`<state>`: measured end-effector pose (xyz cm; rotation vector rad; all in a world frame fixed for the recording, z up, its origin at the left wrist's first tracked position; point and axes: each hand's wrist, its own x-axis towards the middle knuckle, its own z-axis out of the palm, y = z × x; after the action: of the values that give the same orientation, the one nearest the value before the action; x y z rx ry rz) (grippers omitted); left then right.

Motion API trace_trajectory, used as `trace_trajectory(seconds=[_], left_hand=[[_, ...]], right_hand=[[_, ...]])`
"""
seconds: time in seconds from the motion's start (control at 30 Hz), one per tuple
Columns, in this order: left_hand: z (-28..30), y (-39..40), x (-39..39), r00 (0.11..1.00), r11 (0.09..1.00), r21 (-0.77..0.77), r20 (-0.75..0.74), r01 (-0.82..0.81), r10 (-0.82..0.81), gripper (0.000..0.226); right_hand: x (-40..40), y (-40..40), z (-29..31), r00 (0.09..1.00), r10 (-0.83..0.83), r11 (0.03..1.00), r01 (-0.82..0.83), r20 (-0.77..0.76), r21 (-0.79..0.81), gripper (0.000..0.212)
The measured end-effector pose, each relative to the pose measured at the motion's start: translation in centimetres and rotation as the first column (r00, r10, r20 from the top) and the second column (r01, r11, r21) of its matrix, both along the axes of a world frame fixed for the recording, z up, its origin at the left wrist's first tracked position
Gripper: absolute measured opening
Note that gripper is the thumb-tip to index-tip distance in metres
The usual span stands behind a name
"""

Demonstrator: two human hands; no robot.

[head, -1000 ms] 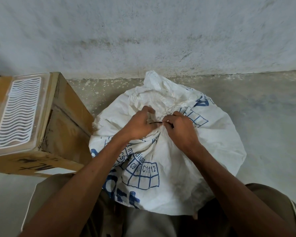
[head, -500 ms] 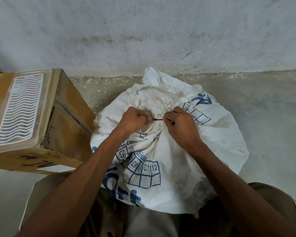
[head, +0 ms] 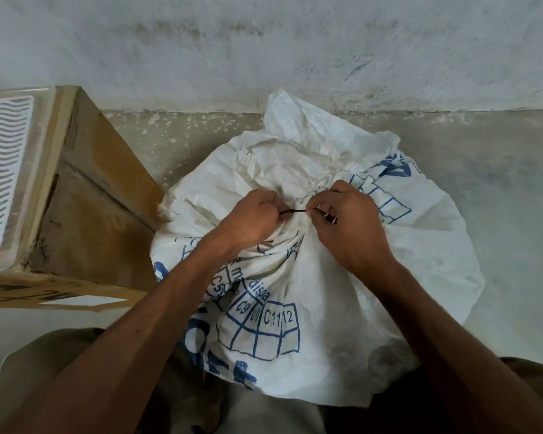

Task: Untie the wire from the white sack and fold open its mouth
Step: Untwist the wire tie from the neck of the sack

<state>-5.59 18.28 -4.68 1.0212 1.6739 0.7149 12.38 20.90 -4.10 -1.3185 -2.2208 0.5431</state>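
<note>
Standing on the concrete floor just in front of the person's knees, the white sack is bulging outward on all sides, its blue printing facing up. Its neck is bunched tight at the top centre, and the loose mouth is lying crumpled beyond the tie, reaching toward the wall.

A thin dark wire is stretching level across the short gap between the two hands, right at the gathered neck. The left hand is curling nearly closed, fingertips pinching the left end of the wire. The right hand is likewise curling shut, thumb and forefinger gripping the right end while its heel is pressing into the cloth below the neck. How many turns of wire are circling the neck cannot be told; the knuckles are hiding that part.

On the left, a cardboard box is sitting close to the sack, its near corner almost touching the cloth edge, and a white slotted panel is lying on its top. That side is leaving little room. On the right, bare floor is running wide open from the sack's edge to the frame. Behind, a narrow strip of speckled floor is separating the sack from the wall's base. Both forearms are crossing over the sack's near side.
</note>
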Motion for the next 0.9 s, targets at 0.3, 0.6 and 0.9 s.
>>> trace_trajectory(seconds=[0.3,0.6,0.9], left_hand=[[0.1,0.1,-0.8,0.999,0.999,0.037,0.018,-0.04,0.039,0.014],[1.2,0.0,-0.9,0.988,0.997,-0.067,0.15,-0.027,0.036,0.018],[1.3,-0.4,-1.0,0.99,0.996,-0.025,0.111,0.089,-0.086,0.019]], right_hand=[[0.1,0.1,0.1,1.0,0.002,1.0,-0.002,-0.019,0.002,0.01],[-1.0,-1.4,0.3,0.984,-0.081,0.992,0.064,0.16,0.113,0.012],[-0.9,-0.9,-0.9,0.96,-0.006,0.99,-0.033,0.278,0.136,0.014]])
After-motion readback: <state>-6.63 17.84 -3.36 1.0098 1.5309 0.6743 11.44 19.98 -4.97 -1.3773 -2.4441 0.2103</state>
